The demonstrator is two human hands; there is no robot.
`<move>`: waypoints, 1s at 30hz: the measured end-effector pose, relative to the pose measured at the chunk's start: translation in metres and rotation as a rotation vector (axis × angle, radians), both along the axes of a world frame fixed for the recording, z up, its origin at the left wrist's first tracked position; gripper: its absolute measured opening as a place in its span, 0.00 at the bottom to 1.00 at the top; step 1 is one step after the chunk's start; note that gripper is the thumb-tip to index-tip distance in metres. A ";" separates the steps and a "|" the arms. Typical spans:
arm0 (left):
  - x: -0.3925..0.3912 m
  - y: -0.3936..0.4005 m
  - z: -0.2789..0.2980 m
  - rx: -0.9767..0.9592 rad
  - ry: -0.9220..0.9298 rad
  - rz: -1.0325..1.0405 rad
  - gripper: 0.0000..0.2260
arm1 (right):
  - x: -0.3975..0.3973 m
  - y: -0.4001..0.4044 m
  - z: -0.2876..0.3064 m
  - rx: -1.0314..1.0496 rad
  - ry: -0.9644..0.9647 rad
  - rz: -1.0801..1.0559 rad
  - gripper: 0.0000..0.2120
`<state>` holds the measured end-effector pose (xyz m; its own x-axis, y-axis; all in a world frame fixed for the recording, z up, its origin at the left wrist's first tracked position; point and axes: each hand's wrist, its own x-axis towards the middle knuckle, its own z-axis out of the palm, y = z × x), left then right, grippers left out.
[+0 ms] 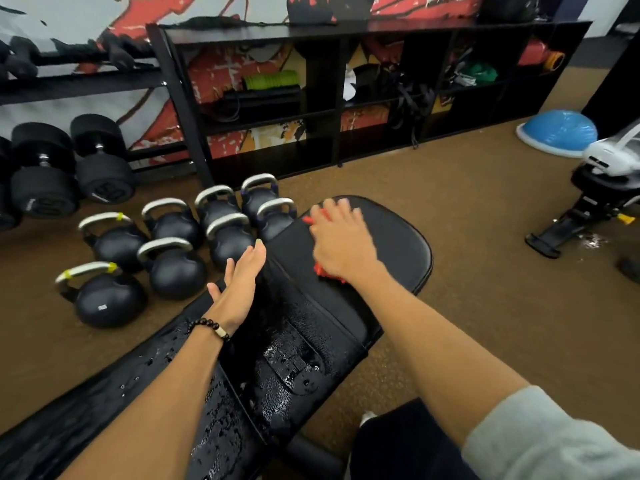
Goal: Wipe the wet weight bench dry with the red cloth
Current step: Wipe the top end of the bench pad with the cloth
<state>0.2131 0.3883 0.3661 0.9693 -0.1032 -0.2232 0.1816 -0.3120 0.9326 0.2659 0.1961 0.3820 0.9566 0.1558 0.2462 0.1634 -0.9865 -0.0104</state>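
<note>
A black padded weight bench [391, 244] runs from the lower left up to the middle of the head view. Water beads and puddles lie on its nearer pads. The far seat pad looks smoother. My right hand [341, 242] lies flat on the red cloth [323, 271] and presses it against the far pad. Only the cloth's edges show, at my fingertips and under my wrist. My left hand [242, 282] has straight fingers. It rests along the bench's left edge and holds nothing.
Several black kettlebells [173, 265] stand on the brown floor just left of the bench. Dumbbells [45, 174] sit on a rack at far left. A black shelf unit [346, 98] lines the wall. A blue balance dome [557, 131] and a machine base [588, 209] stand at right.
</note>
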 end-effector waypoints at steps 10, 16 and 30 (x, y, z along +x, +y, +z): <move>-0.001 0.000 0.002 0.008 -0.004 -0.035 0.43 | -0.007 -0.092 0.021 0.112 0.118 -0.160 0.23; -0.001 0.001 0.000 0.015 0.000 -0.019 0.30 | -0.030 -0.018 -0.002 0.000 0.026 0.020 0.24; -0.002 0.001 0.000 -0.006 0.001 -0.035 0.30 | -0.022 -0.065 0.010 0.181 0.018 -0.308 0.23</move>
